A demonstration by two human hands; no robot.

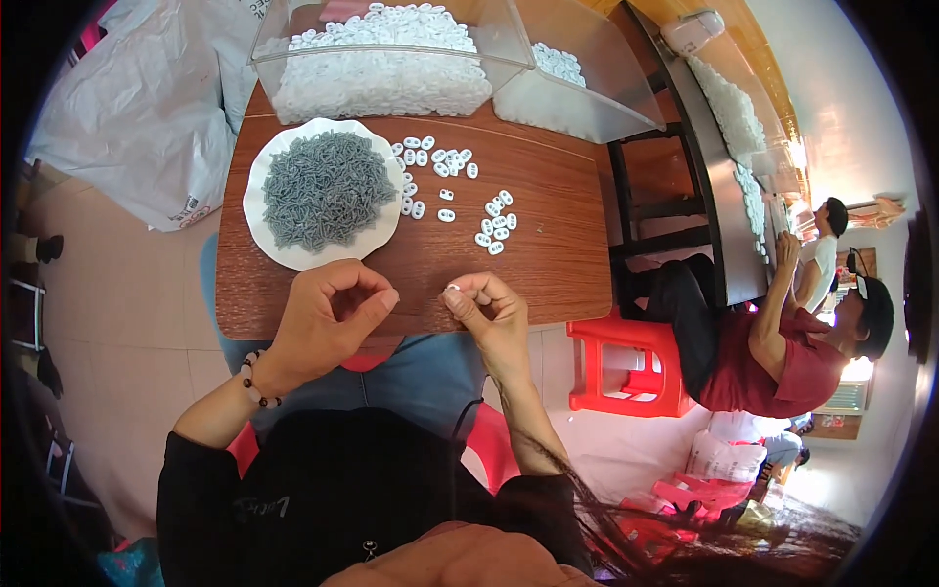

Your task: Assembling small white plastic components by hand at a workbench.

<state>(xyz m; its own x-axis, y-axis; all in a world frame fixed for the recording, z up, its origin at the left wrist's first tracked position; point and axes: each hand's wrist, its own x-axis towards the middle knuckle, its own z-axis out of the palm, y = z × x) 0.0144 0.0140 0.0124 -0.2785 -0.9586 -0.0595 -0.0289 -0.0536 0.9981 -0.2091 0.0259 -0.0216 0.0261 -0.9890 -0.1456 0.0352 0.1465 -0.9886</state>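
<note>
My left hand point(333, 318) is over the table's near edge, thumb and forefinger pinched together. Whatever it may hold is too small to make out. Beside it, my right hand point(496, 318) pinches a small white piece point(453, 289) between thumb and fingertip; most of the piece is covered. Beyond my left hand stands a white scalloped plate point(256, 201) heaped with small grey rod-like pieces point(328, 186). White oval pieces point(496, 223), each with two dark spots, lie in loose groups to the right of the plate. A pair of them point(446, 214) lies between the groups.
Clear plastic bins point(391, 61) of white pieces stand along the brown table's point(558, 254) far edge. Large white sacks point(137, 117) are at the left. On the right, a person in a dark red shirt point(724, 367) works at another table, near a red stool point(636, 367).
</note>
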